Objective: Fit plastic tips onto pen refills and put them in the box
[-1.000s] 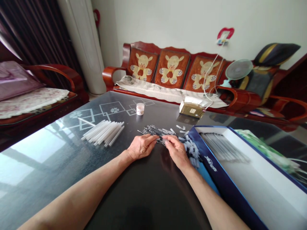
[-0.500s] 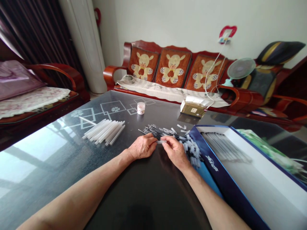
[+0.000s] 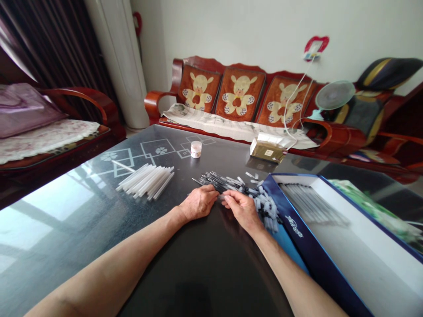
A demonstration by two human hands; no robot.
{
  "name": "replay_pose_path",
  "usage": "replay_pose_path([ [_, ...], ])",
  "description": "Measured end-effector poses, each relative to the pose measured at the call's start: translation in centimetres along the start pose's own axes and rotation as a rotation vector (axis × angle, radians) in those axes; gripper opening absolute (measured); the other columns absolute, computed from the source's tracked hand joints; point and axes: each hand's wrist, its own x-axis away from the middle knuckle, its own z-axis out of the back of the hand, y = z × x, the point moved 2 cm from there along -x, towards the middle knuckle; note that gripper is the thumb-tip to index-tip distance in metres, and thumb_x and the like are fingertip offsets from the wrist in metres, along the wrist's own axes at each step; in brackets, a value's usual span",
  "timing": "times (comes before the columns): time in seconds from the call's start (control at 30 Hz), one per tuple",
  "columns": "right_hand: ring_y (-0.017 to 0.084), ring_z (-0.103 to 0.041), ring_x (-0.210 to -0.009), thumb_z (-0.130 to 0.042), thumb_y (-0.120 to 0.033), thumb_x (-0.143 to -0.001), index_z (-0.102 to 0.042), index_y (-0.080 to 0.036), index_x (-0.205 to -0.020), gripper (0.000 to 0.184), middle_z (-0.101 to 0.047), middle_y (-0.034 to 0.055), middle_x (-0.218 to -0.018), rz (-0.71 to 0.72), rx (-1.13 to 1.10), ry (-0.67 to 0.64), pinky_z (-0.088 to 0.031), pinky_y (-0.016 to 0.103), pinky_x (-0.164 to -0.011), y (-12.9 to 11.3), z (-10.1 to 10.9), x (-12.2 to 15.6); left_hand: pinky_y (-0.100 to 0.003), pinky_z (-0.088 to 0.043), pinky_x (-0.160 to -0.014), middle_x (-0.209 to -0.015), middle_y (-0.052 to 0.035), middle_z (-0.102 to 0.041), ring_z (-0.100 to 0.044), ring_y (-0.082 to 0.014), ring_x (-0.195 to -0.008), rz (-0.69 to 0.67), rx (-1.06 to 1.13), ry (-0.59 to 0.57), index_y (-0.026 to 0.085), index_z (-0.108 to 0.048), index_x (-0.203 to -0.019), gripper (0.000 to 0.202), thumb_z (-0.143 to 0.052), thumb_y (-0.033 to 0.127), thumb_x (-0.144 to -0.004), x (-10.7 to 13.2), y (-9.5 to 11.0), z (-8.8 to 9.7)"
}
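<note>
My left hand (image 3: pixel 198 203) rests knuckles-up on the dark glass table (image 3: pixel 82 229), fingers curled against the near edge of a pile of thin dark refills (image 3: pixel 220 181). My right hand (image 3: pixel 242 208) meets it fingertip to fingertip, pinching a small clear piece that both hands touch. A heap of small clear caps (image 3: pixel 266 206) lies just right of my right hand. A bundle of white tubes (image 3: pixel 145 181) lies to the left, well apart from both hands.
An open blue box (image 3: pixel 307 246) holding several finished pens stands at the right. A small white jar (image 3: pixel 196 149) and a tan packet (image 3: pixel 268 150) sit further back. A wooden sofa and a fan stand behind the table.
My hands have drawn closer together at the pile's edge, and my right hand has brought a small clear piece up to my left fingertips. The view shifted slightly.
</note>
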Motion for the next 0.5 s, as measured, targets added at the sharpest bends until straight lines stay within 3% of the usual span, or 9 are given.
replay_pose_path([
  [0.5, 0.020, -0.070, -0.065, -0.068, -0.045, -0.069, -0.071, -0.014, -0.088, 0.036, -0.073, 0.0055, -0.071, -0.040, -0.069, 0.020, -0.058, 0.032, -0.062, 0.22, -0.04, -0.23, -0.027, -0.051, -0.077, -0.088, -0.0081, -0.060, -0.060, -0.0167, -0.084, -0.011, -0.079, 0.013, 0.014, -0.064, -0.094, 0.033, -0.031, 0.020, -0.098, 0.17, 0.22, -0.43],
])
